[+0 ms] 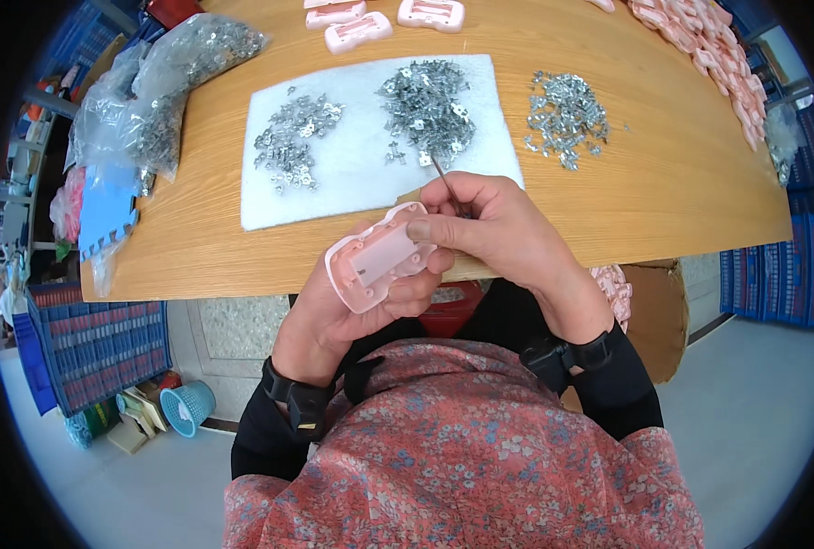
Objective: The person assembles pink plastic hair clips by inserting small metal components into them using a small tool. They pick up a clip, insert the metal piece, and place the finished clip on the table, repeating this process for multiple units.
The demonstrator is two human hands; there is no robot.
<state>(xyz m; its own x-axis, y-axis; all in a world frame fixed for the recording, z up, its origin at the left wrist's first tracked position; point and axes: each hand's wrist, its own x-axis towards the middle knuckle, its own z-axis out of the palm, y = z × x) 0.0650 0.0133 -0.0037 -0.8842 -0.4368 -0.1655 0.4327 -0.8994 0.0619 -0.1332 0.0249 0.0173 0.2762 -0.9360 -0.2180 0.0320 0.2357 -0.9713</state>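
Observation:
A pink plastic shell with a long recessed middle and wavy sides (384,259) lies open side up in my left hand (314,311), whose fingers wrap round it from below. My right hand (521,229) is at the shell's far right end, its thumb pressed on the inner edge. Between its curled fingers is a thin dark metal tool (440,172), pointing away from me; whether it is tweezers or a pick I cannot tell. Just beyond, small metal contact pieces lie in a left heap (297,137) and a larger heap (430,105) on a white foam sheet (352,174).
Right of the sheet is another metal-piece heap (567,119). Clear bags of metal parts (165,101) stand at the table's left. Several pink shells (358,32) lie at the back, with many more piled (709,55) far right. A cardboard box (658,320) stands below the table edge.

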